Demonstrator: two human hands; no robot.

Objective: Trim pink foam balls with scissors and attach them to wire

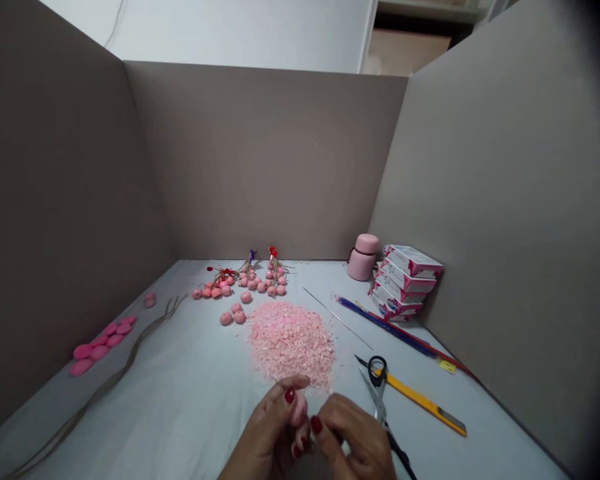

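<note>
Red-nailed left hand (273,423) pinches a round pink ball (299,409) above the white tabletop (180,407); right hand (355,433) curls beside it, its hold hidden. Grey panels (270,160) wall three sides. Printing on stacked pink-and-white boxes (405,283) is too small to read.

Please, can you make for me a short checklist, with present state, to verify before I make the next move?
1. Left hand holds the pink piece: ok.
2. Right hand holds something at its fingertips: cannot tell, too small.
3. Scissors lie apart from the cutter: not ok, they overlap in this view.
4. Needle lies away from both hands: ok, beyond them, right of the chips.
5. Chips are in one pile: ok, with a few loose bits around its edge.
6. Strings lie away from both hands: ok, on the left side.
</note>
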